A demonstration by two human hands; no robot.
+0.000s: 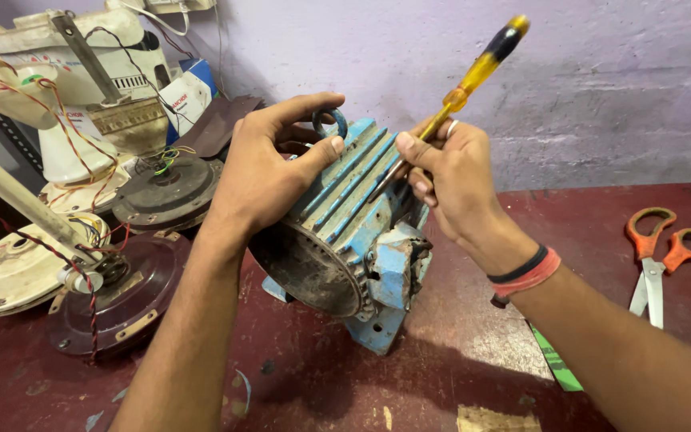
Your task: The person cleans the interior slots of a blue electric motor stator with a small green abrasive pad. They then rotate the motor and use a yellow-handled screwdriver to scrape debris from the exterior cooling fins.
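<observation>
a repair workshop is showing here: ceiling fan parts (121, 296) with loose wires are lying on a worn red table (457, 352) beside a blue motor (353, 232) and scissors (657, 256).

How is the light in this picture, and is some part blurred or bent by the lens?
Head view: soft even light, no strong glare; a dark shadow lies on the table under the blue motor; the screwdriver handle is slightly blurred; the forearms stretch wide at the bottom edge, a wide-lens effect.
</observation>
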